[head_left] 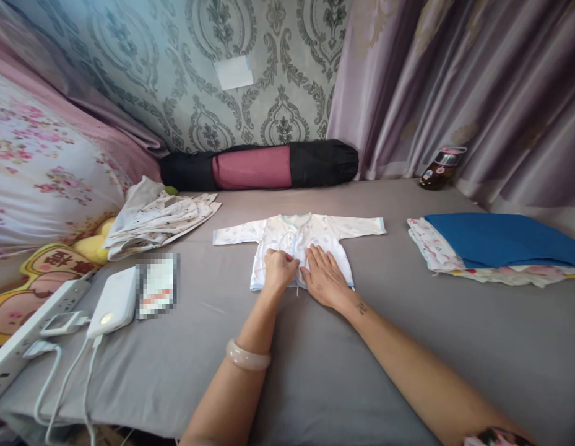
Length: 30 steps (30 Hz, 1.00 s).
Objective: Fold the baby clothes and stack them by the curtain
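White cotton-like fabric, scattered with small pale grey-blue prints, makes up the little shirt (310,232) that lies spread on the grey sheet (408,303), directly under the person's two grips. Its long sleeves stretch straight out to both sides beyond the grips, each ending in a light blue cuff. Pale blue also edges the round neckline, which faces away from the person, and the bottom hem near the wrists. A blue strip runs down the front opening, between the grips, and a thin pale strand pokes out below the hem there. The body looks mostly flat, with slight creasing around the fingers.

The left grip (281,271) is curled, thumb and finger together on the shirt's front edge. The right grip (325,277) is laid flat on the other front half, palm down, fingers straight and clasping nothing.

Well to the right of the grips sits a stack topped by a blue cloth (505,240). To their left, farther off, is a patterned pale cloth (159,220), with a white power bank (114,302) nearer the person. Beyond the grips, against the wall, lies a black-and-pink long bag (254,167).
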Each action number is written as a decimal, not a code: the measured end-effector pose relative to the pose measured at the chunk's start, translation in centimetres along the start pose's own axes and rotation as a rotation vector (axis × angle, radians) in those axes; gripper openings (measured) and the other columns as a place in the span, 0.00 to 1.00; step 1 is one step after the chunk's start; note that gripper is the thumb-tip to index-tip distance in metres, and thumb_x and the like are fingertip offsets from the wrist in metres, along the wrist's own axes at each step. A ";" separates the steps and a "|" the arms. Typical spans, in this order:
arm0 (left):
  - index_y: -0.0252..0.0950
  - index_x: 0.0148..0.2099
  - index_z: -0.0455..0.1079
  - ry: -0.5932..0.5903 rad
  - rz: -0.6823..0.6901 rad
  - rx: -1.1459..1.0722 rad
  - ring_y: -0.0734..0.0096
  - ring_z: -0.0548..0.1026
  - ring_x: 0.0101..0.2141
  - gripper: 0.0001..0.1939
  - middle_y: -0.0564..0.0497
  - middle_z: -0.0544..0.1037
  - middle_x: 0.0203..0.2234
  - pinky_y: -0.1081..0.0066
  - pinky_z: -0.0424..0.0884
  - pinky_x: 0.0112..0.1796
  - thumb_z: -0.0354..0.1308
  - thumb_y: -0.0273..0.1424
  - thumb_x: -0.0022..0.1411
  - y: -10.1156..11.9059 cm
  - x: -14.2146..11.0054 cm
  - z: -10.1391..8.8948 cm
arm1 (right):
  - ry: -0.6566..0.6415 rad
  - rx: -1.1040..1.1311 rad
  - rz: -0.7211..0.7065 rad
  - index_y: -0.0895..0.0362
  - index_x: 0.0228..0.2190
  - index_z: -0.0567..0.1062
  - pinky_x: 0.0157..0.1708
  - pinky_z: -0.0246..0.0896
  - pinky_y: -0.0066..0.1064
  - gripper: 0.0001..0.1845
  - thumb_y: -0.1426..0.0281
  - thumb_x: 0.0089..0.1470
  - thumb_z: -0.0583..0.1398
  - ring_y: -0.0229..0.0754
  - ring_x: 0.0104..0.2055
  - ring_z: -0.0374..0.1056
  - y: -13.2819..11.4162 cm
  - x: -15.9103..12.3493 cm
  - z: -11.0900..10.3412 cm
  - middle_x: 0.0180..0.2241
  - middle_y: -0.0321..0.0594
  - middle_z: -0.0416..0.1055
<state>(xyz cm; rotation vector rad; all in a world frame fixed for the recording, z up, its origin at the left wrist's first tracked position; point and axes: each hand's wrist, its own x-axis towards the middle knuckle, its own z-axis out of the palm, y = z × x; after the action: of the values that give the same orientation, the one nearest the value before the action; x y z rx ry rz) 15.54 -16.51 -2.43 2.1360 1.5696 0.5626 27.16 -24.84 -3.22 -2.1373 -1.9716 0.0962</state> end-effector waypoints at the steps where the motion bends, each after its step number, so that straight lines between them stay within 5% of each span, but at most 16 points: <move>1: 0.31 0.33 0.78 0.006 -0.003 -0.003 0.58 0.71 0.45 0.10 0.42 0.78 0.32 0.67 0.65 0.48 0.60 0.34 0.53 0.0 0.0 0.0 | 0.002 -0.001 0.001 0.70 0.63 0.55 0.66 0.33 0.43 0.34 0.61 0.65 0.40 0.51 0.69 0.40 0.0 0.0 0.0 0.67 0.52 0.46; 17: 0.36 0.43 0.67 0.023 0.014 -0.167 0.70 0.72 0.32 0.10 0.51 0.74 0.30 0.72 0.65 0.34 0.53 0.26 0.57 0.5 -0.9 -0.2 | 0.038 -0.019 0.000 0.71 0.63 0.56 0.65 0.36 0.44 0.34 0.61 0.65 0.42 0.53 0.68 0.41 0.1 0.0 0.3 0.66 0.55 0.47; 30: 0.35 0.48 0.71 0.015 0.209 0.078 0.65 0.73 0.37 0.13 0.45 0.72 0.35 0.66 0.67 0.44 0.48 0.26 0.64 -0.3 -1.2 0.1 | 0.006 0.020 -0.028 0.61 0.65 0.55 0.65 0.34 0.46 0.31 0.60 0.65 0.45 0.54 0.69 0.38 0.2 -0.3 0.0 0.67 0.54 0.44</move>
<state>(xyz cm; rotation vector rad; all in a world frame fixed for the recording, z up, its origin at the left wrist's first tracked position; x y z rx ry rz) 14.98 -17.57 -2.75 2.3768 1.4059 0.5937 27.32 -25.14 -3.33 -2.0945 -1.9883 0.1046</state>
